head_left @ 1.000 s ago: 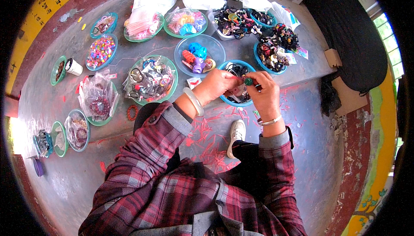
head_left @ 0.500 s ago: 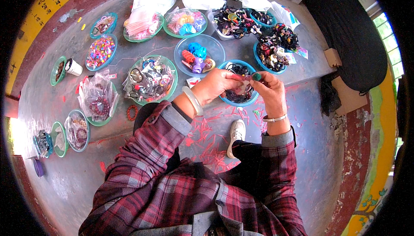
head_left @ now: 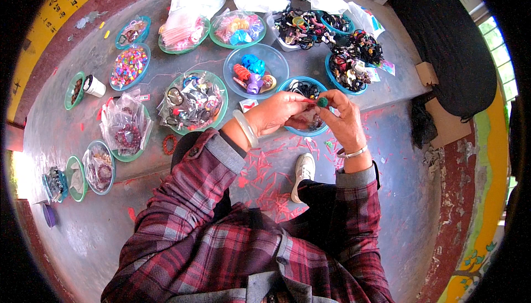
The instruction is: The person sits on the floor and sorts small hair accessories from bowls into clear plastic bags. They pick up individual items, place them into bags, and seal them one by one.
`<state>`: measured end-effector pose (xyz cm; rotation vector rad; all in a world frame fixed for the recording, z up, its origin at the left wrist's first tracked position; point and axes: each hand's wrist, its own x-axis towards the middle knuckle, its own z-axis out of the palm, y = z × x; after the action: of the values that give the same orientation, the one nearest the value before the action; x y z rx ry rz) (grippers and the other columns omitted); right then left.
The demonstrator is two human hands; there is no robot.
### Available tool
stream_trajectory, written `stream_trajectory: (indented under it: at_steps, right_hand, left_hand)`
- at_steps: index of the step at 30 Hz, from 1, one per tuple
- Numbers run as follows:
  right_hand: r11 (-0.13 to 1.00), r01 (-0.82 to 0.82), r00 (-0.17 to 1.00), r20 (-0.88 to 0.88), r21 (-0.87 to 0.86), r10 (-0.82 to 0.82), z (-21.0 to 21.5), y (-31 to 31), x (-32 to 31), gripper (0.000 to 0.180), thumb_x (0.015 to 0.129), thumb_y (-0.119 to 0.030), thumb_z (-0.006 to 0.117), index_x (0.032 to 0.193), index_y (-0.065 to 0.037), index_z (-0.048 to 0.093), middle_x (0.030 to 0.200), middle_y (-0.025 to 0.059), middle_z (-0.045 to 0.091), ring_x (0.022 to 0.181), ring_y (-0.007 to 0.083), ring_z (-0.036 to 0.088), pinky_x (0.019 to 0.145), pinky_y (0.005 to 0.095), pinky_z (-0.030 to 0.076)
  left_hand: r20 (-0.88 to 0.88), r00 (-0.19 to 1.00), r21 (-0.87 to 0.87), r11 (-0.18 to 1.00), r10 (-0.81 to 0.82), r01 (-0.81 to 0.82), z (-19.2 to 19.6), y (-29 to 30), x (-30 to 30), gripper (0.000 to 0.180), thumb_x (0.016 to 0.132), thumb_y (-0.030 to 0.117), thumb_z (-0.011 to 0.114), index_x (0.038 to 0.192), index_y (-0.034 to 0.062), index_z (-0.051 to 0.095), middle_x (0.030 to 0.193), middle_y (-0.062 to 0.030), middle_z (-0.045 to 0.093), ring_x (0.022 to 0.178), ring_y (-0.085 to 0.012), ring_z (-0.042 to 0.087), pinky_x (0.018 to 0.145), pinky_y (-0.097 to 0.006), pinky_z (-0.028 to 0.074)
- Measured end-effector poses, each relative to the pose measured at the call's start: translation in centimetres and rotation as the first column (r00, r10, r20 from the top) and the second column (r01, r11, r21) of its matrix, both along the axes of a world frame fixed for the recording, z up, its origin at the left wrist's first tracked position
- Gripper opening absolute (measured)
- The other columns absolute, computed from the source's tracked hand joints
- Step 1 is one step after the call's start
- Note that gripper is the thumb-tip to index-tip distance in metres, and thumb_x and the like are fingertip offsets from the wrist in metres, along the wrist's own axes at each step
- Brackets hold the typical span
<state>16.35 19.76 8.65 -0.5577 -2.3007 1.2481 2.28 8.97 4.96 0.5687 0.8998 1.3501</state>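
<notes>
My left hand (head_left: 275, 110) and my right hand (head_left: 344, 119) meet over a blue-rimmed basket (head_left: 314, 133) of dark hair ties (head_left: 306, 89). Between finger and thumb, the right hand pinches a small dark green ball (head_left: 322, 102), perhaps a pom-pom. The left fingers are closed at its left side, with a bit of something red at their tips. What the left hand holds is too small to name. Part of the basket's contents lies hidden behind both hands.
Left of my hands stand a clear blue bowl (head_left: 228, 65) of coloured hair bands and a green basket (head_left: 223, 104) of bagged accessories. Another blue basket (head_left: 332, 76) holds black ties. Red scraps (head_left: 265, 164) litter the ground around my shoe (head_left: 304, 171).
My right hand has shifted left and slightly down with the green ball, closer to the left fingertips. The left hand has barely moved.
</notes>
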Motion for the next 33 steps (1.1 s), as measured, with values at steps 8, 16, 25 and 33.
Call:
stream_trajectory:
  at_steps: [8,16,25,33]
  right_hand:
    - [0.996,-0.004,0.995,0.097,-0.089,0.013,-1.2,0.5,-0.2,0.025,0.072,-0.005,0.065,0.095,0.000,0.055,0.077,0.0069,0.061,0.072,0.0095,0.056,0.060,0.0244,0.045]
    - [0.969,0.119,0.993,0.022,-0.215,-0.117,0.8,-0.5,-0.3,0.025,0.070,-0.005,0.068,0.093,-0.002,0.058,0.075,0.0053,0.060,0.069,0.0118,0.056,0.062,0.0252,0.045]
    - [0.994,0.108,0.993,-0.041,0.029,-0.107,-0.9,0.2,-0.2,0.027,0.064,0.001,0.067,0.090,-0.005,0.061,0.079,0.0053,0.057,0.074,0.0137,0.055,0.066,0.0253,0.045]
    - [0.961,-0.006,1.000,-0.004,0.278,0.008,-0.4,0.4,-0.1,0.026,0.063,-0.003,0.068,0.089,-0.008,0.066,0.083,0.0068,0.061,0.083,0.0205,0.054,0.072,0.0306,0.045]
  left_hand:
    - [-0.024,1.000,0.059,0.998,-0.010,0.012,-1.5,0.3,-0.1,0.029,0.090,0.018,0.046,0.110,-0.0019,0.051,0.101,-0.0091,0.059,0.091,-0.0181,0.059,0.080,-0.033,0.050]
    - [-0.041,0.999,0.056,0.998,0.029,-0.027,-1.3,0.3,-0.2,0.026,0.089,0.014,0.044,0.107,-0.0029,0.053,0.098,-0.0103,0.060,0.087,-0.0170,0.060,0.075,-0.031,0.051]
    - [-0.012,1.000,-0.004,1.000,-0.019,0.019,0.3,-0.1,-0.1,0.026,0.089,0.015,0.043,0.106,-0.0021,0.053,0.097,-0.0105,0.060,0.086,-0.0183,0.061,0.070,-0.032,0.054]
    - [-0.031,0.999,0.020,0.999,-0.033,0.033,0.1,-0.3,-0.2,0.034,0.091,0.023,0.043,0.116,0.0001,0.047,0.104,-0.0117,0.060,0.092,-0.0234,0.061,0.070,-0.032,0.053]
